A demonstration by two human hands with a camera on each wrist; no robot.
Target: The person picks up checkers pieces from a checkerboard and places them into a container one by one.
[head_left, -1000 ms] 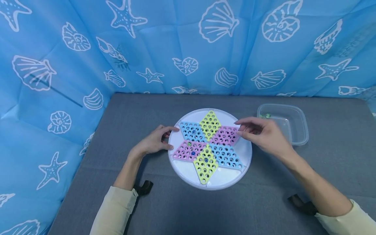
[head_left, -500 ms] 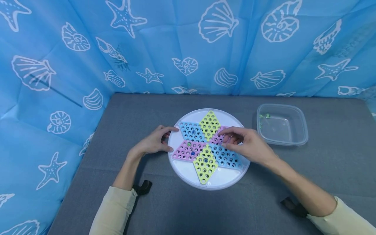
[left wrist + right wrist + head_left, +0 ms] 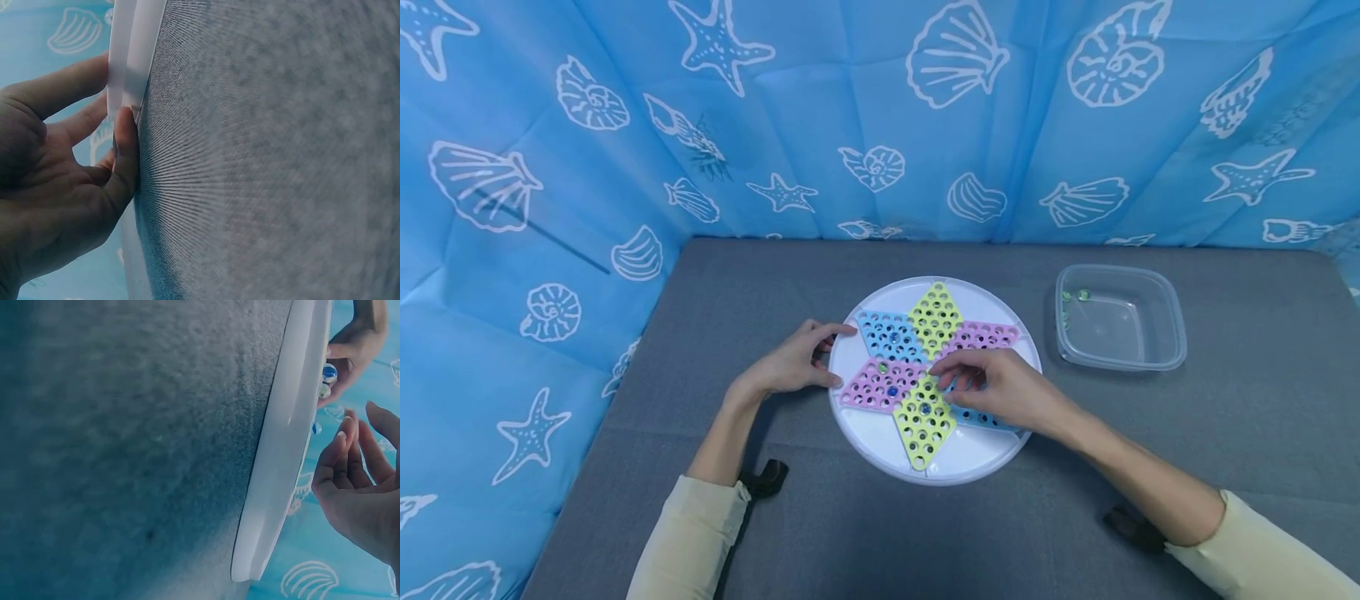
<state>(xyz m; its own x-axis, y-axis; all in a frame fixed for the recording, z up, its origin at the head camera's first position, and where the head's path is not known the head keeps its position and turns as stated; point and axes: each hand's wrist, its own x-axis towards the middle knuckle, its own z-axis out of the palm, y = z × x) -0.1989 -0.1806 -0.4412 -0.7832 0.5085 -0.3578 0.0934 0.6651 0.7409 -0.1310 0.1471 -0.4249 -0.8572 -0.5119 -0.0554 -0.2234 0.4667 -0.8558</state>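
A round white Chinese checkers board (image 3: 865, 433) with a blue, pink and yellow star of holes lies on the table. My left hand (image 3: 793, 358) holds its left rim between thumb and forefinger, and the left wrist view shows the thumb (image 3: 127, 132) against the edge. Several glass marbles sit in the holes, among them a green marble (image 3: 883, 367), a blue marble (image 3: 892, 391) and one marble (image 3: 926, 408) on the yellow point. My right hand (image 3: 1000, 383) hovers over the middle of the star, thumb and forefinger apart, nothing visible between them.
A clear plastic tub (image 3: 1161, 333) stands on the grey tabletop (image 3: 1247, 375) behind and right of the board, with several green marbles (image 3: 1083, 295) in its far left corner. A blue seashell-print curtain (image 3: 850, 108) hangs behind and to the left.
My right hand has moved left and nearer, from the board's right rim by the tub to the star's middle. The left hand stays at the left rim, and the visible marbles remain in their places.
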